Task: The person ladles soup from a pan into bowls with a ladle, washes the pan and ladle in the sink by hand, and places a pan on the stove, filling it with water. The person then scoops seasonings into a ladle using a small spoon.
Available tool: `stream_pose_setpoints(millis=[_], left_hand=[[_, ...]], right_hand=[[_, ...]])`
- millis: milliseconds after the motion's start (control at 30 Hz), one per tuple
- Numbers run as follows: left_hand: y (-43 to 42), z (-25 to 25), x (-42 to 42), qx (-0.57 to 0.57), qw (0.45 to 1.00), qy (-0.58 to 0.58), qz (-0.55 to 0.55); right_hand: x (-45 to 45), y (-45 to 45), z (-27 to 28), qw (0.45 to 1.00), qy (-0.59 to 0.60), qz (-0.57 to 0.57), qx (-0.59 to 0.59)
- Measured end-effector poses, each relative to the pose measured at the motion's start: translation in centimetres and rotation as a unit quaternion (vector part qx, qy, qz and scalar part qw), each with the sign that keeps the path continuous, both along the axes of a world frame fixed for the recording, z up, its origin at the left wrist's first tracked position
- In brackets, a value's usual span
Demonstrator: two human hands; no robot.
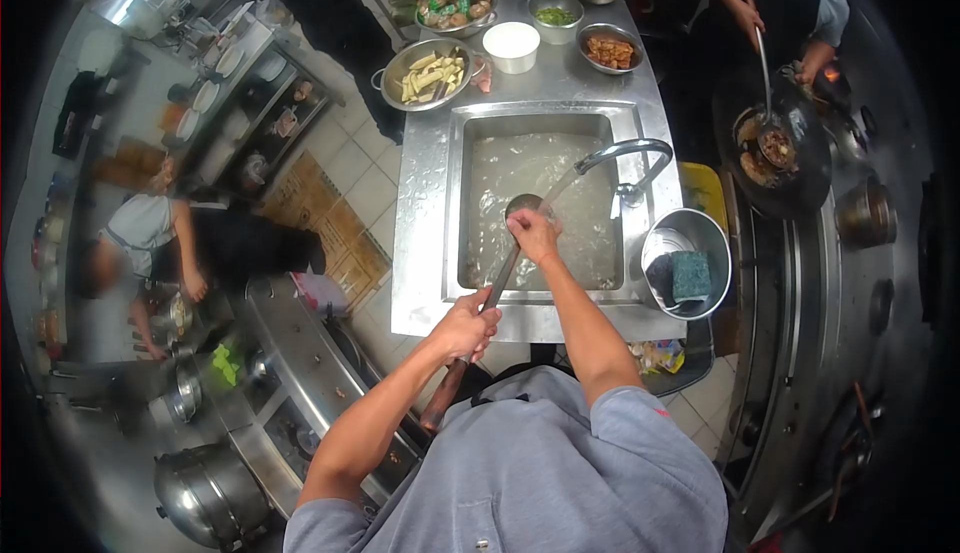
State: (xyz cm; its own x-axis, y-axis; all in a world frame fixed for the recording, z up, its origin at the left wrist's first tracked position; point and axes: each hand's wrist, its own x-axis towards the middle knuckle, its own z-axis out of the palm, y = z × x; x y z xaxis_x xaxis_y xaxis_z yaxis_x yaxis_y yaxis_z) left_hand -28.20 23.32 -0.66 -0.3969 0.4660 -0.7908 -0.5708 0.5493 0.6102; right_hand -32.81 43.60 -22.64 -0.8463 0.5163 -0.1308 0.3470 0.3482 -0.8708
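Observation:
Over the sink I hold a long ladle at a slant, its round dark bowl end under the water from the curved faucet. My left hand is wrapped round the metal shaft, above the wooden handle end. My right hand is closed at the ladle's neck, beside the bowl, partly hiding it. Cloudy water stands in the basin below.
A metal pot with a green scouring pad stands at the sink's right. Behind are a colander of cut vegetables, a white tub and a bowl of brown food. Co-workers stand left and right, one at a wok.

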Motion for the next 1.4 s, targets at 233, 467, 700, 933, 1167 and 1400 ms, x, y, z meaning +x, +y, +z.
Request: stream_pose_setpoints(millis=[233, 467, 700, 933, 1167, 1400], left_hand=[[0.4, -0.8, -1.1, -0.027, 0.996, 0.079, 0.014], [-3.0, -5.0, -0.8, -0.141, 0.797, 0.507, -0.295], [-5.6, -2.7, 0.4, -0.202, 0.777, 0.490, -0.340], [-12.4, -0.4, 8.8, -0.230, 0.818, 0.499, -0.171], [-15.5, -1.2, 19.1, -0.271, 0.857, 0.427, 0.101], [-18.4, -0.1, 28.6, -0.294, 0.832, 0.277, 0.381]], right_hand=[[3.5, -0.7, 0.3, 0.998, -0.008, -0.040, -0.041], [1.6, 3.7, 7.2, 0.989, 0.056, -0.078, -0.109], [0.6, 8.6, 8.1, 0.974, -0.109, 0.083, 0.180], [4.3, 21.1, -1.6, 0.774, -0.203, 0.304, 0.518], [3.4, 17.8, 4.7, 0.783, -0.219, 0.228, 0.536], [8.8, -6.7, 17.1, 0.880, -0.032, 0.459, 0.122]])
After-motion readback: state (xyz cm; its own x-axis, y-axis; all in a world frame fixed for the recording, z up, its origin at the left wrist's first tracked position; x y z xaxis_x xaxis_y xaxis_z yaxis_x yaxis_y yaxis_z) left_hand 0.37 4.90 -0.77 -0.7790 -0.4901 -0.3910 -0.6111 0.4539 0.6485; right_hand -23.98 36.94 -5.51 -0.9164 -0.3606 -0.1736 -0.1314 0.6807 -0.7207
